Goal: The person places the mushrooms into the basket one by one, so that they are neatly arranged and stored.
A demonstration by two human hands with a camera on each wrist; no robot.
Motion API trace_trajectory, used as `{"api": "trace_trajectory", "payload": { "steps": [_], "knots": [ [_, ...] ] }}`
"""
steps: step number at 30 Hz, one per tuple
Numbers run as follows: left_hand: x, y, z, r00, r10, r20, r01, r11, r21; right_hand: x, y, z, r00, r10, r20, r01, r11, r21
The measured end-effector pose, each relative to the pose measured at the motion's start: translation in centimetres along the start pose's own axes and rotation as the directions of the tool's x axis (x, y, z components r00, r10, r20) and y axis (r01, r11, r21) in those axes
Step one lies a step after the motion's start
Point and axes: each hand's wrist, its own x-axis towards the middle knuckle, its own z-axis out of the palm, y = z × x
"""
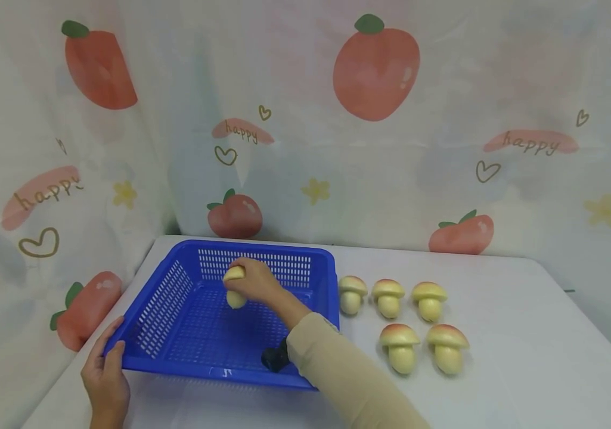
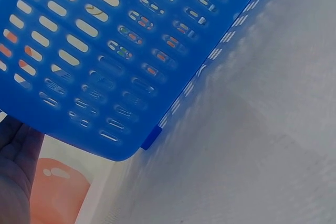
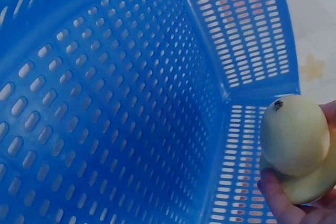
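My right hand (image 1: 256, 283) holds a toy mushroom (image 1: 236, 299) above the blue plastic basket (image 1: 176, 364), near its far side. In the right wrist view, fingers wrap the cap while the pale rounded stem (image 3: 295, 135) points toward the camera. The basket's slotted floor shows beneath. My left hand (image 1: 105, 381) grips the basket's near left corner, thumb on the rim. From the left wrist, part of that hand (image 2: 18, 166) appears beside the basket's slotted side (image 2: 79, 77), which sits tilted in that view.
Several more mushrooms with reddish-yellow caps lie in two rows right of the basket, including one in the back row (image 1: 388, 298) and one in front (image 1: 447, 348). A white cloth covers the table (image 1: 525, 345). A fruit-printed curtain (image 1: 294, 155) hangs behind and at left.
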Motion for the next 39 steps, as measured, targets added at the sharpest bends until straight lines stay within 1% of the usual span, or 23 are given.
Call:
{"api": "trace_trajectory", "payload": {
  "steps": [3, 6, 9, 11, 14, 17, 20, 25, 29, 35, 37, 39],
  "knots": [
    [0.1, 0.1, -0.1, 1.000, -0.002, -0.006, 0.002, 1.000, 0.003, 0.3, 0.0, 0.2, 1.000, 0.015, 0.013, -0.015, 1.000, 0.014],
    [0.1, -0.1, 0.0, 1.000, 0.005, -0.013, -0.005, 1.000, -0.001, 0.7, 0.2, 0.5, 0.999, 0.029, 0.022, -0.029, 1.000, 0.000],
    [0.0, -0.1, 0.1, 1.000, 0.001, -0.007, -0.002, 1.000, -0.023, 1.0, 0.6, 1.0, 0.998, 0.052, 0.033, -0.052, 0.999, -0.010],
    [-0.1, 0.1, 0.1, 1.000, -0.005, -0.001, 0.005, 0.999, -0.037, 1.2, 0.8, 1.3, 0.997, 0.058, 0.043, -0.058, 0.998, -0.013],
    [-0.1, 0.1, 0.2, 1.000, 0.014, 0.000, -0.014, 0.998, -0.054, 1.5, 1.0, 1.6, 0.997, 0.056, 0.054, -0.054, 0.998, -0.025],
    [0.1, -0.2, 0.3, 0.999, 0.040, -0.010, -0.041, 0.997, -0.070, 1.7, 1.0, 1.7, 0.997, 0.056, 0.057, -0.055, 0.998, -0.026],
    [0.2, -0.4, 0.3, 0.998, 0.056, -0.014, -0.057, 0.996, -0.074, 2.0, 1.1, 1.9, 0.997, 0.061, 0.057, -0.060, 0.998, -0.016],
    [0.1, -0.1, 0.1, 0.997, 0.080, -0.016, -0.081, 0.995, -0.051, 2.6, 1.0, 2.7, 0.996, 0.062, 0.065, -0.062, 0.998, 0.007],
    [0.2, -0.2, 0.0, 0.996, 0.085, -0.023, -0.086, 0.995, -0.049, 2.9, 0.9, 3.2, 0.995, 0.065, 0.074, -0.065, 0.998, 0.004],
    [0.3, -0.2, 0.1, 0.996, 0.085, 0.001, -0.085, 0.994, -0.070, 3.0, 0.8, 3.6, 0.993, 0.087, 0.073, -0.087, 0.996, -0.005],
    [0.3, -0.1, 0.1, 0.996, 0.089, -0.001, -0.089, 0.994, -0.069, 3.2, 0.8, 3.7, 0.993, 0.092, 0.077, -0.092, 0.996, 0.000],
    [0.4, 0.0, 0.2, 0.996, 0.088, -0.004, -0.088, 0.992, -0.085, 3.3, 0.8, 3.8, 0.992, 0.098, 0.084, -0.098, 0.995, 0.002]
  ]
}}
